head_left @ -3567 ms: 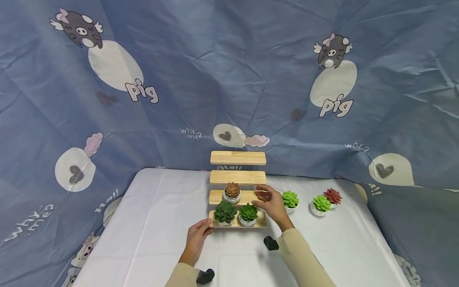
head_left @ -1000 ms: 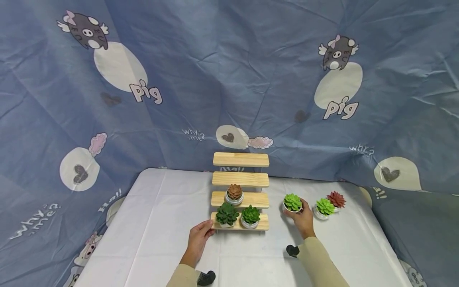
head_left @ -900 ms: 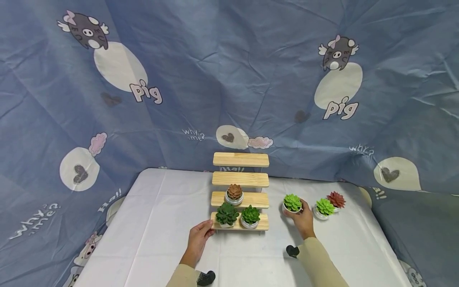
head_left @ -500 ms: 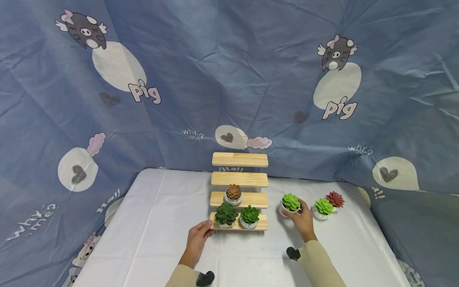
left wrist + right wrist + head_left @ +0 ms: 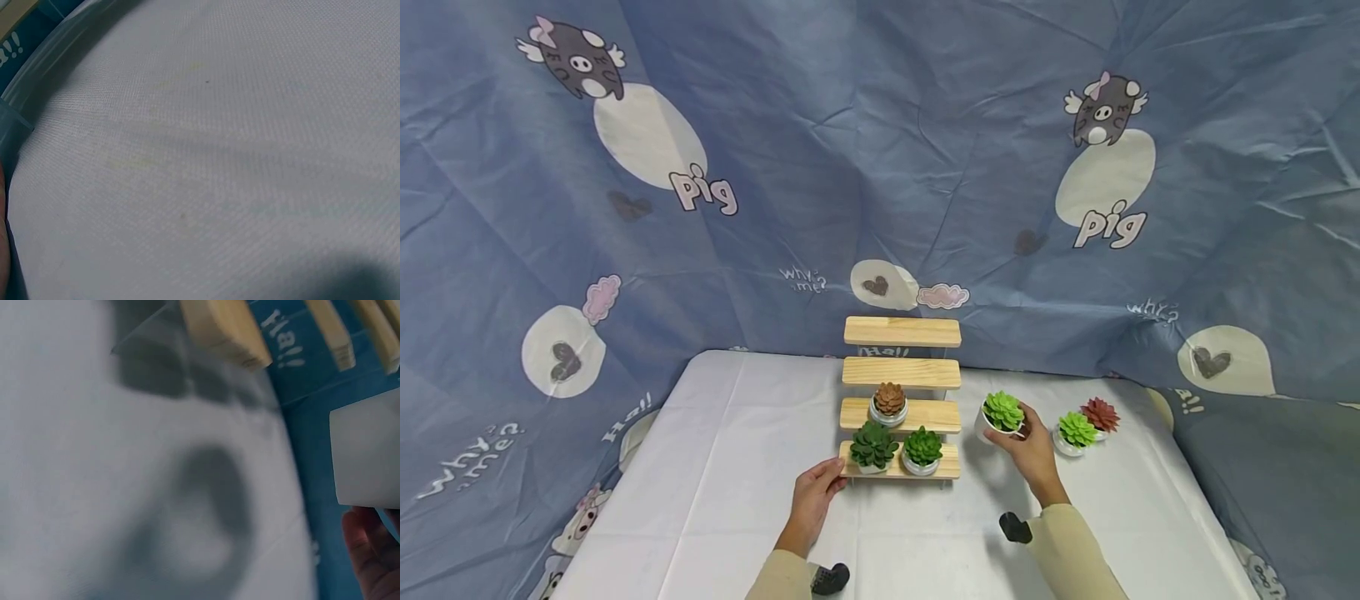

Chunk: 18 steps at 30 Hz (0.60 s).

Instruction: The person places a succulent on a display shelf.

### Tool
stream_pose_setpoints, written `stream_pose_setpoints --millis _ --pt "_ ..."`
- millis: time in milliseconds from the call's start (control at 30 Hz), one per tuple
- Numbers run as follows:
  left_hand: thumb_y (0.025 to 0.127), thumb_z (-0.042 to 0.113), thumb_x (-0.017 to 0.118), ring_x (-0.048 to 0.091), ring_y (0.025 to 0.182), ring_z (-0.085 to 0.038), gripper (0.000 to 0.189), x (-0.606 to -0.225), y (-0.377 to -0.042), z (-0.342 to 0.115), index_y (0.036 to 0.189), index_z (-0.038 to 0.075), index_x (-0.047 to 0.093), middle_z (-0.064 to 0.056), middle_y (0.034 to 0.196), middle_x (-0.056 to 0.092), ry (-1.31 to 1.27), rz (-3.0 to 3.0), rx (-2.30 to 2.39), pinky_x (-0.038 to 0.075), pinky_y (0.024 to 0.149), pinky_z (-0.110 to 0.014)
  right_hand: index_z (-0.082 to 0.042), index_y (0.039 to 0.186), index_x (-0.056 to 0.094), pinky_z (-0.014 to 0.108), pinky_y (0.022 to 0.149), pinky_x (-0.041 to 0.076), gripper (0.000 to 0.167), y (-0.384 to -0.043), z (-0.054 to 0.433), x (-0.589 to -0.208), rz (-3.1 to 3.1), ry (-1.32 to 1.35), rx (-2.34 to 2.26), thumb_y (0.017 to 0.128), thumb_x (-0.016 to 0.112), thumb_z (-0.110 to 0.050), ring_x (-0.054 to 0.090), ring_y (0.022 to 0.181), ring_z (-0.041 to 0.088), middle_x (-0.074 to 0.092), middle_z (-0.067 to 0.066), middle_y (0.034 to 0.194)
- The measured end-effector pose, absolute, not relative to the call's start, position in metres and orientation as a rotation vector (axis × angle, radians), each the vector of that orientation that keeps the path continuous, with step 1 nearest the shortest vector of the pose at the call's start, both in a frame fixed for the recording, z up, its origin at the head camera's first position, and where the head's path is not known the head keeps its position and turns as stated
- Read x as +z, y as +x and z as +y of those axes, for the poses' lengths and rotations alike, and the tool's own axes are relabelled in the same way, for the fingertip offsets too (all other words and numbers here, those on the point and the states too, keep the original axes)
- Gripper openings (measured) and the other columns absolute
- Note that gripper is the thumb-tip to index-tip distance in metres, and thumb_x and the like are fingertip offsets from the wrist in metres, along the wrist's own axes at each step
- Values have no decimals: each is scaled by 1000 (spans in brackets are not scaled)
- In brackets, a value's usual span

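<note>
In the head view my right hand [image 5: 1034, 450] grips the white pot of a bright green artificial succulent [image 5: 1003, 412], right of a four-tier wooden plant stand [image 5: 901, 372]. The right wrist view has the white pot [image 5: 369, 453] at its right edge, fingers beneath, raised over the cloth with a shadow below. My left hand [image 5: 810, 498] holds the left end of the lowest shelf between thumb and fingers. On that shelf stand a dark green succulent [image 5: 873, 444] and a mid-green one [image 5: 922, 447]. A brown succulent [image 5: 890, 401] sits one shelf higher.
Further right on the white tablecloth [image 5: 752, 417] stand another bright green succulent [image 5: 1077, 430] and a dark red one [image 5: 1101, 414], close together. A blue printed curtain [image 5: 880, 167] hangs behind and at both sides.
Earlier my right hand was at the stand's right side; it then took hold of the bright green succulent. Since then it has lifted it and shifted slightly left. My left hand stays on the shelf.
</note>
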<state>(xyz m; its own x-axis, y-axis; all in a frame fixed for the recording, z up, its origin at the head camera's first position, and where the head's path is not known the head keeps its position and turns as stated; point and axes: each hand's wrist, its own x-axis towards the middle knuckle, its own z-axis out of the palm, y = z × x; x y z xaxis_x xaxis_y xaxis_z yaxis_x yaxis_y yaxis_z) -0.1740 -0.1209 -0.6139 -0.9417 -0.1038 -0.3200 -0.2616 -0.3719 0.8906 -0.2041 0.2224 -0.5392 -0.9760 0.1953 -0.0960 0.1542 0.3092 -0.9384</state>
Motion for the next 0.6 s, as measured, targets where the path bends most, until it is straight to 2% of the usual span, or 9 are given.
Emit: stream_pose_setpoints --millis 267,600 --pt "93 10 65 61 78 -10 20 -615 -176 -120 102 -8 66 -1 86 65 -493 1694 2487 54 72 -22 -4 150 23 49 105 38 93 -202 216 -517 -2496 -313 1833 80 81 -23 41 129 37 34 25 146" --pt "92 10 66 62 76 -10 22 -616 -175 -121 103 -9 66 -1 85 65 -498 1705 2485 54 70 -22 -4 146 33 47 103 39 85 -203 202 -504 -2471 -156 1851 78 82 -16 50 119 34 48 21 135"
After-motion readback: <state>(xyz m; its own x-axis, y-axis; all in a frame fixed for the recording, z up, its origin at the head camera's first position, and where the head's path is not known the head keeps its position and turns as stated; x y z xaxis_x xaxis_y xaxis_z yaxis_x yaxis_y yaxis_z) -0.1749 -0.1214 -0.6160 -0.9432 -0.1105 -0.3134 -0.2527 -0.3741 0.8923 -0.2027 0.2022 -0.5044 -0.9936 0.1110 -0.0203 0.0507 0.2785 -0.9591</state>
